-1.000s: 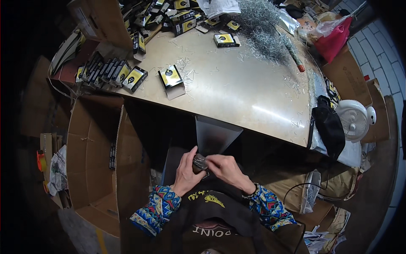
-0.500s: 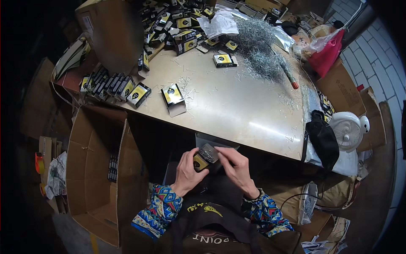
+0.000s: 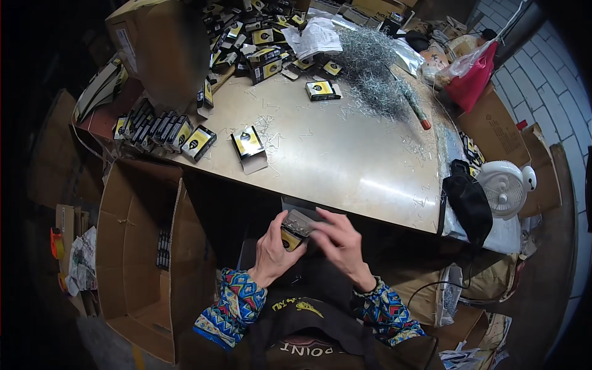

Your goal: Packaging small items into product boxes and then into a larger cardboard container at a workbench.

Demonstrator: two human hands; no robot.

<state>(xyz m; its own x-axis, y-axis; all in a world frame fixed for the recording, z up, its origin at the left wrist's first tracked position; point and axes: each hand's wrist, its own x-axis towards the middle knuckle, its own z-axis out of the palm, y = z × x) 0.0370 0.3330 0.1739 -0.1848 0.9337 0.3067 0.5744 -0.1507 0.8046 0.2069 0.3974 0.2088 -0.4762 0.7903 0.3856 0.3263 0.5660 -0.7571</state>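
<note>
In front of my body, my left hand [image 3: 273, 254] is closed around a small black-and-yellow cardboard box [image 3: 288, 239]. The grey inside of the box's end shows at its top, and small metal wire pieces seem to lie there, though they are hard to make out. Close by on the right, my right hand [image 3: 341, 243] has its fingers stretched out and apart, slightly blurred, the tips beside the box's upper end. Nothing shows in it. Beyond both hands, a similar box [image 3: 248, 142] lies on the table with its flap folded out.
The metal-topped table [image 3: 308, 148] carries a tangled heap of wire pieces [image 3: 373, 71], a pile of boxes [image 3: 265, 55] and a row of boxes [image 3: 163, 129]. A large carton [image 3: 135, 246] stands open at my left. A white fan [image 3: 502, 191] is at the right.
My right hand's fingers have spread and moved slightly away from the box's end. The left hand keeps its hold on the box. The whole view has shifted slightly.
</note>
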